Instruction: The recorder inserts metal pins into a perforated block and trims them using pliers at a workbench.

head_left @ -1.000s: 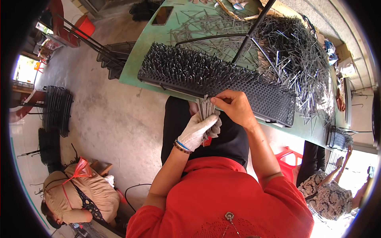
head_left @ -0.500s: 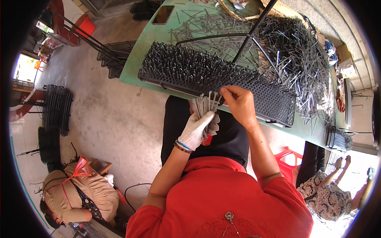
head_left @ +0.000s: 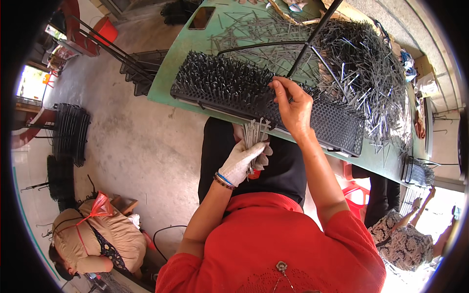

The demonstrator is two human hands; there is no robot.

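My left hand (head_left: 240,161), in a white glove, is closed around a bundle of thin grey metal rods (head_left: 253,136) with bent or flattened upper ends. It sits just in front of the bench's near edge, above my lap. My bare right hand (head_left: 296,105) is over a long black perforated rack (head_left: 337,122), thumb and forefinger pinched together at the tips of the upright rods. What the pinch holds is too small to make out. Dense black upright rods (head_left: 220,75) fill the rack's left and middle part, while its right part shows bare holes.
The rack lies along the near edge of a green bench (head_left: 168,80). Behind it are loose rods and a large tangled rod heap (head_left: 364,68). A black bar (head_left: 312,36) rises over the rack. Co-workers sit at lower left (head_left: 110,234) and lower right (head_left: 403,239).
My right hand has moved up and away from the bundle to the rods in the rack. My left hand stays nearly in place with the bundle.
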